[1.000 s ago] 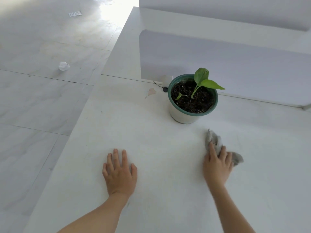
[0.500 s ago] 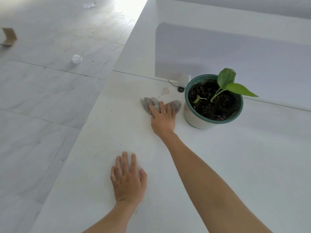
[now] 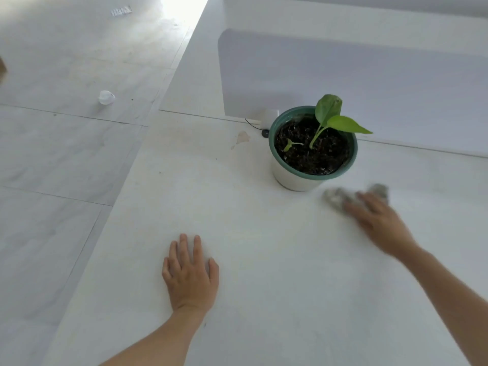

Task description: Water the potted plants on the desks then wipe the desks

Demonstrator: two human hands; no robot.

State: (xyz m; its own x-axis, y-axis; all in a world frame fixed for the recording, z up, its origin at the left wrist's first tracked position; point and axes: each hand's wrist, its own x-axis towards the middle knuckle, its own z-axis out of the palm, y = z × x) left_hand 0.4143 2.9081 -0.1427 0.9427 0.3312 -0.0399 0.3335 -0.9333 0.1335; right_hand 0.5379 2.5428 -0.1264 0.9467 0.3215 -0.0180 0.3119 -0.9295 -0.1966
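Observation:
A white pot with a green rim holds dark soil and a small green plant; it stands on the white desk. My right hand, blurred by motion, presses flat on a grey cloth just right of and in front of the pot. My left hand rests palm down on the desk near its front left, fingers straight and spread.
A white divider panel rises behind the pot, with a small white block and black cable at its foot. A brownish stain marks the desk left of the pot. The desk's left edge drops to a tiled floor with a crumpled white scrap.
My right hand has swept the cloth from the left of the pot, round its front, to the pot's right side. My left hand has stayed flat on the desk.

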